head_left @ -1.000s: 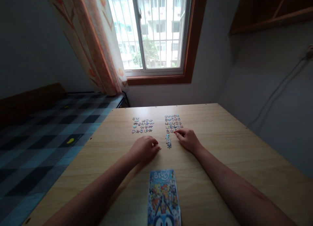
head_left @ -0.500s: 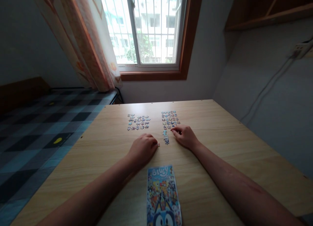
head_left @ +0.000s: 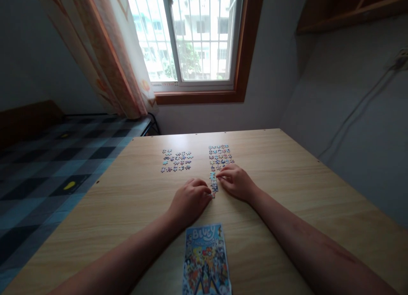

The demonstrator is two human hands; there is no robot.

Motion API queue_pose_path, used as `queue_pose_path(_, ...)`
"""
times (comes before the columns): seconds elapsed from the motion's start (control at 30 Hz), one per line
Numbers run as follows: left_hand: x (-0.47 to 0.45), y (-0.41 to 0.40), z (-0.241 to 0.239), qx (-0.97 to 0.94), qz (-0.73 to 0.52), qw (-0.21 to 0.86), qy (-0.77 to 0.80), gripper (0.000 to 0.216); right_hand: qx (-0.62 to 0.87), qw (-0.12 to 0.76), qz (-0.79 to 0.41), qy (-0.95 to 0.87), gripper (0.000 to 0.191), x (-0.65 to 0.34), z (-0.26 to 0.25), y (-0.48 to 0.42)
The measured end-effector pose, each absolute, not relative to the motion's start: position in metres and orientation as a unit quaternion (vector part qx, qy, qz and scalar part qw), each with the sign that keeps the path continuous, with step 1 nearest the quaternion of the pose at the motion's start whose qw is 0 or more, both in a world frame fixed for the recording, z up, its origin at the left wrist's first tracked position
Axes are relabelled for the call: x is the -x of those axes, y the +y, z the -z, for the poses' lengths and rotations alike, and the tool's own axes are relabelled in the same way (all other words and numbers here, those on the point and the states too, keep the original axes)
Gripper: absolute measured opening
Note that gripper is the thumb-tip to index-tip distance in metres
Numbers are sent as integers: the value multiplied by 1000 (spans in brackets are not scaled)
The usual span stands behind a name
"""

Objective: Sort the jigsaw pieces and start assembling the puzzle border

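A short strip of joined puzzle pieces (head_left: 213, 183) lies on the wooden table (head_left: 287, 176) between my two hands. My left hand (head_left: 189, 200) rests on the table with its fingers curled, the fingertips touching the strip's near end. My right hand (head_left: 236, 181) sits just right of the strip, fingers pinched together against its upper part. Behind the strip lies a patch of loose puzzle pieces (head_left: 219, 154). A second patch of loose pieces (head_left: 176, 160) lies further left.
A colourful Bluey picture card (head_left: 206, 261) lies at the table's near edge between my forearms. A bed with a blue checked cover (head_left: 54, 159) stands to the left. A window (head_left: 191, 35) with a curtain (head_left: 111, 52) is behind the table. A grey wall bounds the right side.
My right hand has come back from the loose pieces to the strip, and my left hand has closed in on the strip's near end. The camera view has shifted slightly.
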State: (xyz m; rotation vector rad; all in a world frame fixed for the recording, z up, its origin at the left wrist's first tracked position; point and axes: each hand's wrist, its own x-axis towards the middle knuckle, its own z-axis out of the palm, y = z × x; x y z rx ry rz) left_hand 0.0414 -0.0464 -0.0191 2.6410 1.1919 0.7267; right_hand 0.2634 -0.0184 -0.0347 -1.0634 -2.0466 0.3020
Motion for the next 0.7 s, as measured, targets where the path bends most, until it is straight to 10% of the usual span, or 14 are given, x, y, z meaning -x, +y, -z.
queue_pose_path(0.7,-49,-48,22,-891,-236,28,388,17,386,356,-85,-847,9,-260,35,-18)
